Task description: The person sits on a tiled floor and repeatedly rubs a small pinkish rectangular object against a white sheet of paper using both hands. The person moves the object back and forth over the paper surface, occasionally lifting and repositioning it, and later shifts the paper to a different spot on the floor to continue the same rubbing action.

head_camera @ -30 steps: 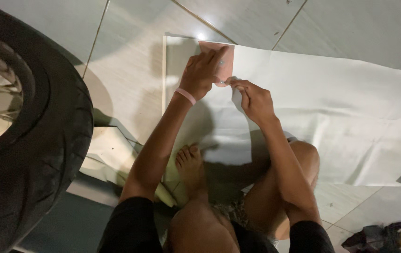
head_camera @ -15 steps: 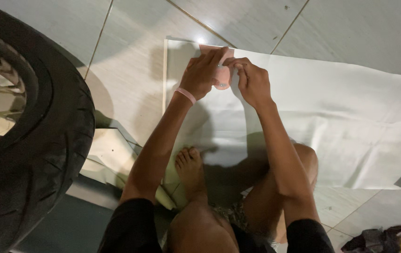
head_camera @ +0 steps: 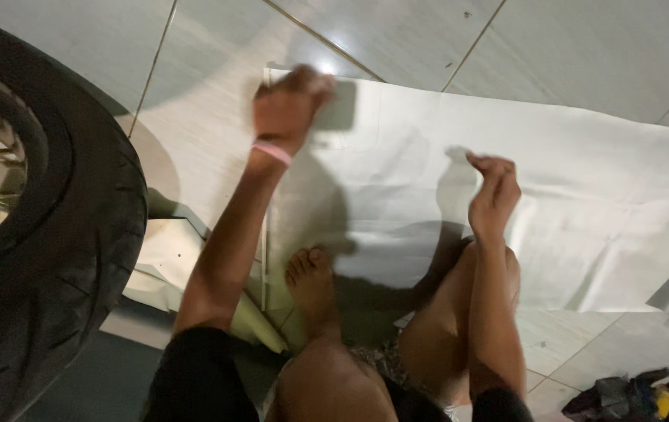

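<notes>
Two hands are raised over the white sheet (head_camera: 459, 203): left hand (head_camera: 287, 105), upper centre, blurred, grip untellable; right hand (head_camera: 492, 191) pinched, seemingly empty.

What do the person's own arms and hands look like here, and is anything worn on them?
Both arms are bare, with no sleeves and no gloves. The left hand, blurred, has a thin pink band around its wrist. The right hand shows no band, ring or watch.
</notes>
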